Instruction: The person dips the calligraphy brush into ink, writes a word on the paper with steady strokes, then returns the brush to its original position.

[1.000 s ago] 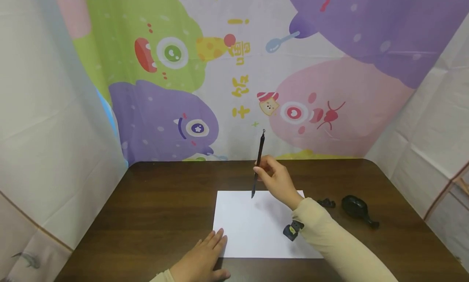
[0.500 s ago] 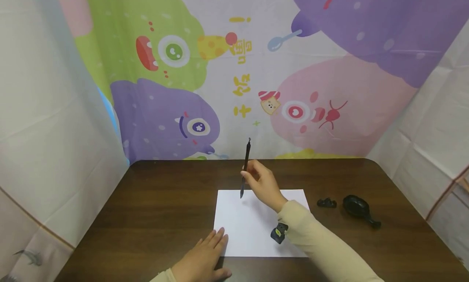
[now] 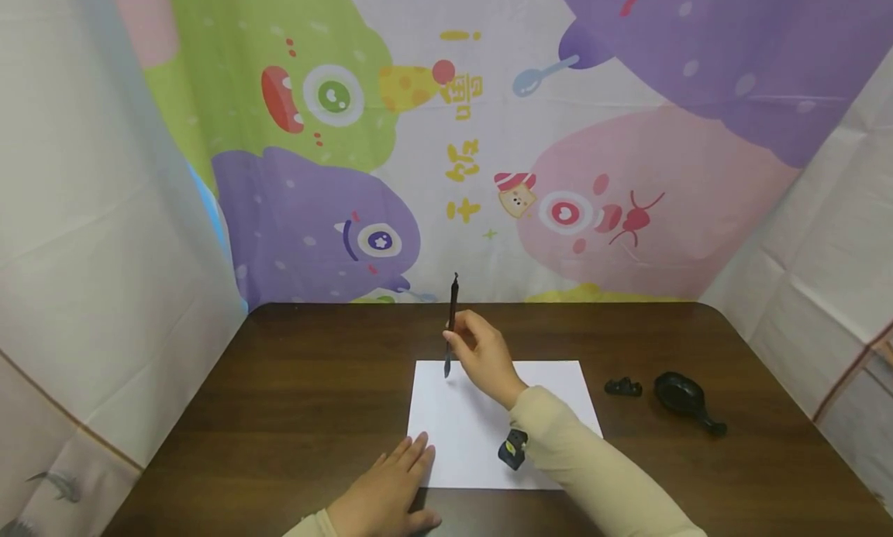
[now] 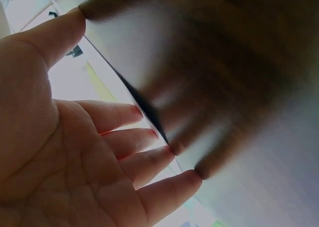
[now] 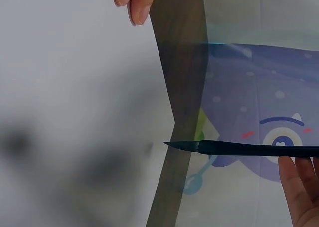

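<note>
A dark brush [image 3: 453, 304] stands nearly upright over the far left part of a white sheet of paper [image 3: 481, 436], pinched by my right hand [image 3: 484, 355]. In the right wrist view the brush [image 5: 229, 148] shows a pointed dark tip just off the paper, and the fingers [image 5: 296, 187] lie along its handle. My left hand [image 3: 384, 487] lies with fingers straight at the sheet's near left corner. Its fingertips rest on the paper's edge, and the left wrist view shows the spread fingers [image 4: 154, 167] touching the surface.
To the right of the sheet lie a small black brush rest [image 3: 623, 387] and a black dish with a handle [image 3: 680, 396]. They are on a dark wooden table [image 3: 293, 397]. A cartoon-printed curtain [image 3: 481, 134] hangs behind the table's far edge.
My right hand has moved left with the brush, along the far part of the paper toward its left corner. The brush rest is now fully uncovered. The left hand stays in place.
</note>
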Demonstrator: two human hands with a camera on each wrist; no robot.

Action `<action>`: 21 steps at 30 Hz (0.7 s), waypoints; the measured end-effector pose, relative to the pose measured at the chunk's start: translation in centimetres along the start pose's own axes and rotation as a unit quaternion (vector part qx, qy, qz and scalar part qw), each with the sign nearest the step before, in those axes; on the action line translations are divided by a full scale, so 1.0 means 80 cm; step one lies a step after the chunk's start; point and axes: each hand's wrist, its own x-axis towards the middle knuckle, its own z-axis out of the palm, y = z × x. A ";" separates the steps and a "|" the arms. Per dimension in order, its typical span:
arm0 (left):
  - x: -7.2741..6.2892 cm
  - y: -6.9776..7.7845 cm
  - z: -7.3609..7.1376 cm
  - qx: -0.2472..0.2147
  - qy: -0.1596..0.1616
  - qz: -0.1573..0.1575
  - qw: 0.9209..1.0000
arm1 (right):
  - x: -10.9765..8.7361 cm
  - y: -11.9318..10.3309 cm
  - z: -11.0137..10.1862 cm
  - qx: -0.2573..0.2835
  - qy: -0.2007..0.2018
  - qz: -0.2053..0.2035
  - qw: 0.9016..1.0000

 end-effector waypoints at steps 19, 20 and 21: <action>0.001 0.001 0.000 0.003 -0.001 0.001 1.000 | -0.004 0.002 0.011 -0.008 0.013 -0.007 1.000; 0.001 0.001 0.000 0.003 -0.002 0.001 1.000 | -0.004 0.002 0.011 -0.008 0.013 -0.006 1.000; 0.001 0.001 -0.001 0.002 -0.001 0.001 1.000 | -0.004 0.001 0.011 -0.008 0.014 -0.005 1.000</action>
